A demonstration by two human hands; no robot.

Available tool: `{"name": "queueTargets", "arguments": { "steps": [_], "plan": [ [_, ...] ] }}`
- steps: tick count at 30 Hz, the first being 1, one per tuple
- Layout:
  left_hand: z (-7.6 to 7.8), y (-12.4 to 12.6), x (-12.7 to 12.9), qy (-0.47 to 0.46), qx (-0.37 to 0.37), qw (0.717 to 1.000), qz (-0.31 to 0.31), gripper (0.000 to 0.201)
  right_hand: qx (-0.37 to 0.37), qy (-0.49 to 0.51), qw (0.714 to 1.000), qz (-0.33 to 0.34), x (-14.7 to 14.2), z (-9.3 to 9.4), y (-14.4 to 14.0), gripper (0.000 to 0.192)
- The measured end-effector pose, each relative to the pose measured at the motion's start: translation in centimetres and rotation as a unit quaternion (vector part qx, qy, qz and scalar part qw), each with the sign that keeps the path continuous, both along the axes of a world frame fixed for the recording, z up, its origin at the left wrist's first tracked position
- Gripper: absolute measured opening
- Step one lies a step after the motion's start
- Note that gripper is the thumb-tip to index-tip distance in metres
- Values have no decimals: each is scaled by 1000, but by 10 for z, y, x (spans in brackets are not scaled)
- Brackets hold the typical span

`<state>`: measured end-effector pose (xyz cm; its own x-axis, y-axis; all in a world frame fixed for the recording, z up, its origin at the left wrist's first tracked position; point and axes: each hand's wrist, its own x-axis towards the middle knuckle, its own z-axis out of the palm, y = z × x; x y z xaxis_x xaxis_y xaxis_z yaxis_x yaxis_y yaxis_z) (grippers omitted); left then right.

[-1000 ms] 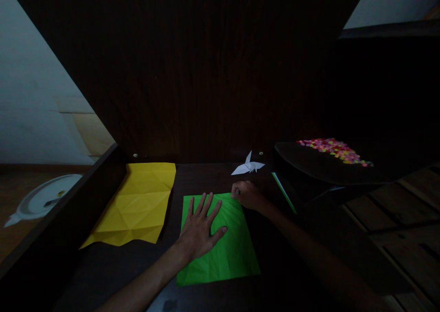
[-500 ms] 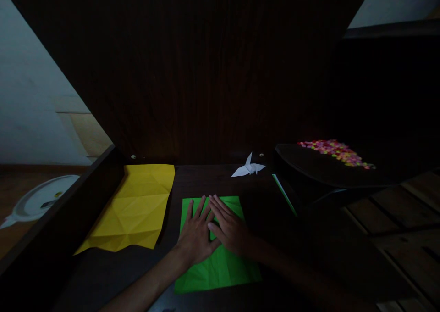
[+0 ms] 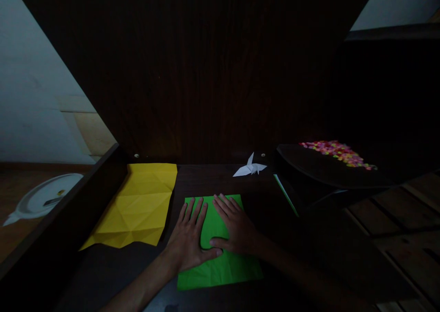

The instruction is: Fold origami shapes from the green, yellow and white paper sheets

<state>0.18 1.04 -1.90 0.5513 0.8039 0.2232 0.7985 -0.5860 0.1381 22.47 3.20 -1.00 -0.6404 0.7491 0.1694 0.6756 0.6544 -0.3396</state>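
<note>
A creased sheet of green paper [image 3: 220, 268] lies flat on the dark wooden surface in front of me. My left hand [image 3: 189, 238] rests palm down over its left edge, fingers stretched out and thumb pointing right. Flat on the right part of the same sheet lies my right hand [image 3: 237, 231], its fingers extended and its thumb reaching left. The two thumbs nearly meet, with green paper showing between the hands. Both hands hold nothing. A white folded paper bird [image 3: 250, 167] sits beyond the sheet, towards the back panel.
Yellow creased paper [image 3: 139, 206] lies at left beside a raised wooden edge [image 3: 68, 211]. A thin green-and-white strip [image 3: 286, 195] is at right, near a dark curved holder [image 3: 305, 169] with small colourful pieces [image 3: 338, 153]. A white plate [image 3: 30, 202] is lower left, beyond the edge.
My hands have slid apart: the left moved left and the right a little right. Fingers that overlapped near the top of the green paper are now separate, uncovering its middle.
</note>
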Motion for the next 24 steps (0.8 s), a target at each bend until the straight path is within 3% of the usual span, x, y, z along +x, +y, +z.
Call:
{"name": "queueTargets", "arguments": {
  "steps": [12,24],
  "plan": [
    [-2,-5,-4,-5,4,1000,-1,123,3,-37,999,-36,43,-6,13,103],
    [2,-23,-20,-21,13,1000,-18,118,-45,15,998,-39,44,-1,15,99]
  ]
}}
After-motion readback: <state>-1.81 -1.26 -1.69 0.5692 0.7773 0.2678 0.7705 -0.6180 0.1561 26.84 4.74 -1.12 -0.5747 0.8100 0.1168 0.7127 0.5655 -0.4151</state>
